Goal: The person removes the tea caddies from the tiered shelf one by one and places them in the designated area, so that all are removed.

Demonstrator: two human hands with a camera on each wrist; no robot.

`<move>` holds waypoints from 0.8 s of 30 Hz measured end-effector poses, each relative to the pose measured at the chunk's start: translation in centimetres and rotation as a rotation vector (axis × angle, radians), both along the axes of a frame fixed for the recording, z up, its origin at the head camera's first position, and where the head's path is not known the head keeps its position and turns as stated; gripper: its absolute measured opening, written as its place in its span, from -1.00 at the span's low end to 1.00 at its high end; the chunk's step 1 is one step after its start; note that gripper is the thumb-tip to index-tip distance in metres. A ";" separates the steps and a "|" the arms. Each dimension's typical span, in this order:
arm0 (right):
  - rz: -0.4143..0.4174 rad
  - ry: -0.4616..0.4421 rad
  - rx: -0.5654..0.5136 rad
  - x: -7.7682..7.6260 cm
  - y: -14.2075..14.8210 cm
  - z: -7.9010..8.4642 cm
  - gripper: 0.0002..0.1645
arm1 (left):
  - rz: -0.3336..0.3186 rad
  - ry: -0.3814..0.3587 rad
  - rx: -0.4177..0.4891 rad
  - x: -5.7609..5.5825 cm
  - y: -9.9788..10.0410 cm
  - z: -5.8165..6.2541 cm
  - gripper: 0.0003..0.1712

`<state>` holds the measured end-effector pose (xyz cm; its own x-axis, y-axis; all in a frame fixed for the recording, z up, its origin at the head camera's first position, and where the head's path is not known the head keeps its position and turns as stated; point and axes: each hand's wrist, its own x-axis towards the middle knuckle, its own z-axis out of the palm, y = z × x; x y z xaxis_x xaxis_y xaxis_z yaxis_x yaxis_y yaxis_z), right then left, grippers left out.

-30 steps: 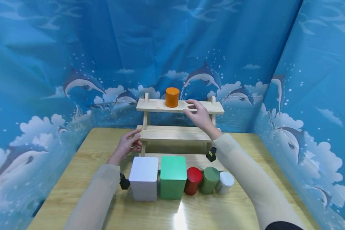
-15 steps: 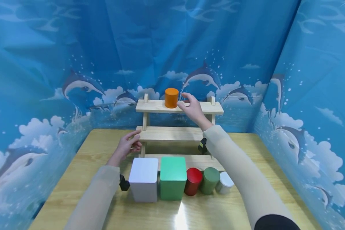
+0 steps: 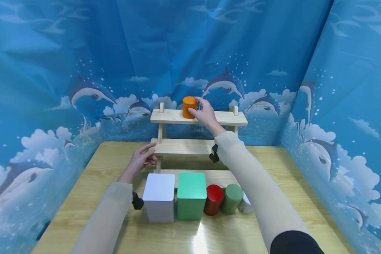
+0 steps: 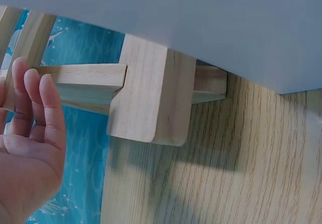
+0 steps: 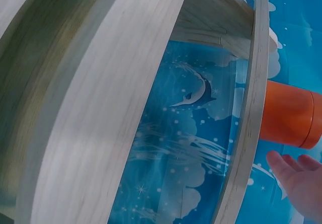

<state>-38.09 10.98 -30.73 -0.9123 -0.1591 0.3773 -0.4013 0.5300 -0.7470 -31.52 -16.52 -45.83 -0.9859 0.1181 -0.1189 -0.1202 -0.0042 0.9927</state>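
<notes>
An orange cylinder (image 3: 188, 107) stands upright on the top shelf of a three-tier wooden stand (image 3: 171, 116). My right hand (image 3: 206, 114) reaches in from its right. In the head view the thumb overlaps the cylinder's front and a finger meets its upper right side. The right wrist view has the fingertips (image 5: 274, 158) close beside the orange cylinder (image 5: 289, 114), a small gap showing. My left hand (image 3: 139, 160) holds the left end of the middle shelf, index finger at the upper surface, thumb at the front edge. Its other fingers (image 4: 50, 103) hang loosely below.
In front of the stand, a white box (image 3: 158, 197), a green box (image 3: 191, 197), a red cylinder (image 3: 213, 200), a dark green cylinder (image 3: 232, 199) and a white cylinder (image 3: 246, 206) form a row. My right sleeve partly covers the white cylinder. Blue dolphin-print curtains (image 3: 146, 53) surround the table (image 3: 92, 173).
My right hand has moved left along the top shelf, from well right of the orange cylinder up to its side. The left hand and the orange cylinder stay in place.
</notes>
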 end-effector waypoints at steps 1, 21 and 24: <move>0.001 0.010 0.012 -0.2 -0.2 0.0 -0.34 | 0.000 -0.002 0.003 0.0 0.0 0.0 -0.44; -0.036 0.003 -0.104 -0.6 -0.9 -0.7 -0.48 | -0.009 -0.013 0.042 -0.2 -0.1 -0.1 -0.44; -0.037 0.023 -0.108 -0.4 -0.8 -0.8 -0.50 | 0.000 -0.015 0.038 -0.3 -0.2 -0.2 -0.44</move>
<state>-38.47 10.18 -31.49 -0.9078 -0.0821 0.4113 -0.4004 0.4616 -0.7916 -31.79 -16.68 -46.01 -0.9840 0.1230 -0.1287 -0.1347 -0.0418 0.9900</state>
